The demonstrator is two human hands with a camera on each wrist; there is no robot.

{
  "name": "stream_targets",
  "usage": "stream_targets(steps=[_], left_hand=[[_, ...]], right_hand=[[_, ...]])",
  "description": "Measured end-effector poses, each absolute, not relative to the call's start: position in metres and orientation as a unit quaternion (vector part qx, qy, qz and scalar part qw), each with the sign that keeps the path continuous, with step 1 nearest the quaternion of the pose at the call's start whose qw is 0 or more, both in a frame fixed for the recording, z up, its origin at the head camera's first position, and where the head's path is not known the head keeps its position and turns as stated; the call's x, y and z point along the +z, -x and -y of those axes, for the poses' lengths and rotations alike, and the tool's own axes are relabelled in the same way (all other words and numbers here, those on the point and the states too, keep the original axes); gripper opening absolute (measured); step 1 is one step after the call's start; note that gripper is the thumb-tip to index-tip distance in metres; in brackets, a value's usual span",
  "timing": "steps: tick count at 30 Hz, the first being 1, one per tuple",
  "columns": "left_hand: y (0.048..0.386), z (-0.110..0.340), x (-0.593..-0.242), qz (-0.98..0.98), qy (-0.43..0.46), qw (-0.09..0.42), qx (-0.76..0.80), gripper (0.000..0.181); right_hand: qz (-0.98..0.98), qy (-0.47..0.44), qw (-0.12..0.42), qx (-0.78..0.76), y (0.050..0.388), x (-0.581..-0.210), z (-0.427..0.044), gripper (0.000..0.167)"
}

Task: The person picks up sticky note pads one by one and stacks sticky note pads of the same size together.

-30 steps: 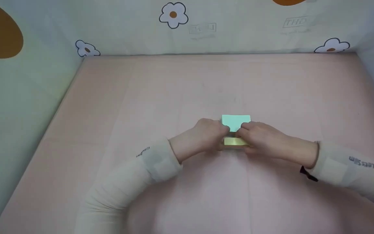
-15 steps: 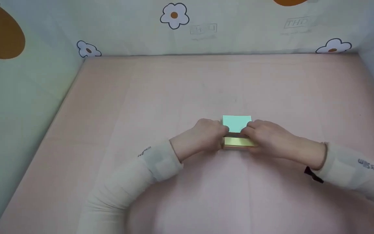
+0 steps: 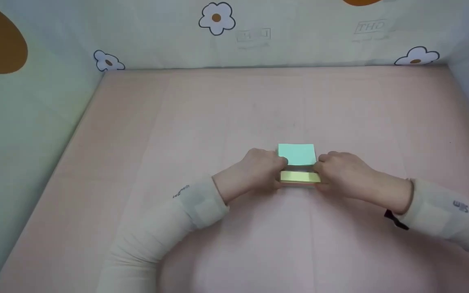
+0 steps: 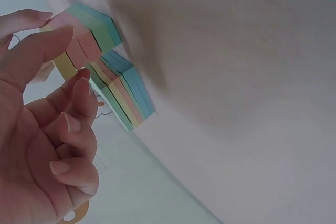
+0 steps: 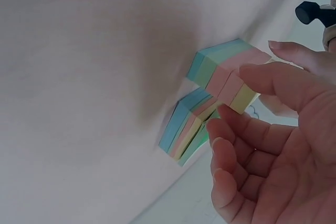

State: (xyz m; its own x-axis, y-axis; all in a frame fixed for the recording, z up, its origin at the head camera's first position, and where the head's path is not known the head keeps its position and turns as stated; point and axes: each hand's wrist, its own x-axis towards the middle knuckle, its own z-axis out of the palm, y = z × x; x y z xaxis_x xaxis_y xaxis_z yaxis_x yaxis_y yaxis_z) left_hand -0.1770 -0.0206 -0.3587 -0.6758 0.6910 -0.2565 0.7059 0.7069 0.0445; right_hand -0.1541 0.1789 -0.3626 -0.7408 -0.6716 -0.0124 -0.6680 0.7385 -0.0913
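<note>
Two stacks of sticky note pads stand on the pink surface, one behind the other. The near stack (image 3: 299, 177) has yellow on top, with pink, green and blue layers below in the wrist views. Pale green tops the far stack (image 3: 296, 154), over yellow, pink and blue layers. My left hand (image 3: 261, 169) pinches the near stack's left end between thumb and index finger; its other fingers curl loosely in the left wrist view. At the opposite end, my right hand (image 3: 344, 173) pinches the same stack, its thumb (image 5: 257, 74) against the pink and yellow pads.
A pink cloth-like surface (image 3: 202, 106) spreads around the stacks. Behind it rises a pale wall (image 3: 157, 36) printed with flowers, and another pale wall (image 3: 27, 122) stands at the left.
My right hand has slid rightward along the near stack to its right end, uncovering more of the yellow top and the green pad's corner. My left hand stays in place.
</note>
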Motion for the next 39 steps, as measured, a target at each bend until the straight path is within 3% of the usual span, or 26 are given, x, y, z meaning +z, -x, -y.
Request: stream_targets(steps=[23, 39], left_hand=[[0.1736, 0.0237, -0.3598, -0.921, -0.370, 0.123, -0.019, 0.011], [0.1747, 0.0236, -0.3564, -0.922, -0.356, 0.150, -0.008, 0.018]], right_hand=[[-0.931, 0.361, 0.039, -0.043, 0.1529, -0.3619, -0.1812, 0.012], [-0.929, 0.362, 0.053, -0.051, 0.1521, -0.3577, -0.1872, 0.018]])
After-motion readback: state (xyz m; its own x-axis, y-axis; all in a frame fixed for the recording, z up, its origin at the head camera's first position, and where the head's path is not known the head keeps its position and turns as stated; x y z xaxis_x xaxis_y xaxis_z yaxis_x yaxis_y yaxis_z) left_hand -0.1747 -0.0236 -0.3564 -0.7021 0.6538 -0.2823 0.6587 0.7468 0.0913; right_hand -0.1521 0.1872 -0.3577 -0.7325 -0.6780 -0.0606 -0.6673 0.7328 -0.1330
